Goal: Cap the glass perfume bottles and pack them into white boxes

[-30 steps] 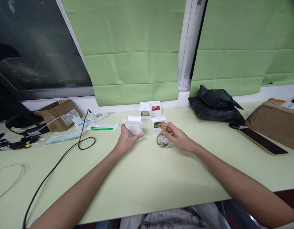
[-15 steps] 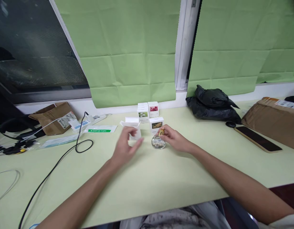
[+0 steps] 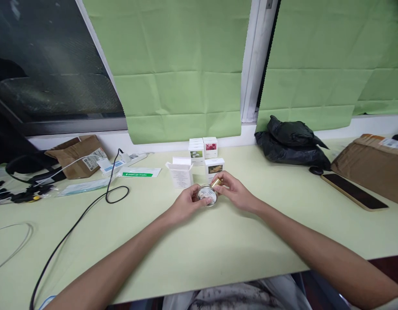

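The left hand [image 3: 186,203], which a second ago gripped the open white box [image 3: 180,173], has let it go and now closes on the round glass bottle [image 3: 207,196] from the left. The right hand [image 3: 235,192] pinches the bottle's gold cap [image 3: 216,182], as before. The bottle sits tilted between both hands just above the pale green table [image 3: 199,258], in front of three small boxes [image 3: 205,154]; the box stands alone, flap up

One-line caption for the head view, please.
Both hands hold a round glass bottle with a gold cap above a green table, small white boxes behind.
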Motion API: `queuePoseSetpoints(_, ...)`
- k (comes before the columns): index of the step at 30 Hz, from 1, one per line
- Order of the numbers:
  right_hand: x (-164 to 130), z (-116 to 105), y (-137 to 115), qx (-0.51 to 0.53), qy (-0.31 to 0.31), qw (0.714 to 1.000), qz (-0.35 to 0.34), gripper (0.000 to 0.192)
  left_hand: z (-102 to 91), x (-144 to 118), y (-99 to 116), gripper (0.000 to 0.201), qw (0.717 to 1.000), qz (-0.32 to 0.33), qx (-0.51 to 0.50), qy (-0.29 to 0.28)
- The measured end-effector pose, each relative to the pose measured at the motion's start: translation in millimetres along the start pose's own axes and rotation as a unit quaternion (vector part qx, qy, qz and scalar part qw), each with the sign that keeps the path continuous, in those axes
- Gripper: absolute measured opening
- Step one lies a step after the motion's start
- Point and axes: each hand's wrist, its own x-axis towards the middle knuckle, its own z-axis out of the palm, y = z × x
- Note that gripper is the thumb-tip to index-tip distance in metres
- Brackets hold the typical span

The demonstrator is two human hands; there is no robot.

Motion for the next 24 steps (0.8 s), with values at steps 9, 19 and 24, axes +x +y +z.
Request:
queuePoseSetpoints(9, -1, -6, -2, -0.093, -0.008, 0.996, 0.005, 0.026, -1.9, 1, -3, 0.043, 1.0, 0.011, 0.002, -0.006)
queuePoseSetpoints(19, 0, -15, -9, -0.196, -0.016, 0.98, 0.024, 0.019, -1.9, -1, -1, 0.043, 1.0, 0.01, 0.021, -0.016)
queuePoseSetpoints(24, -1, -19, -12, -0.226, -0.022, 0.973, 0.035, 0.021, -0.8, -1, 1, 0.045, 0.999, 0.011, 0.025, -0.016)
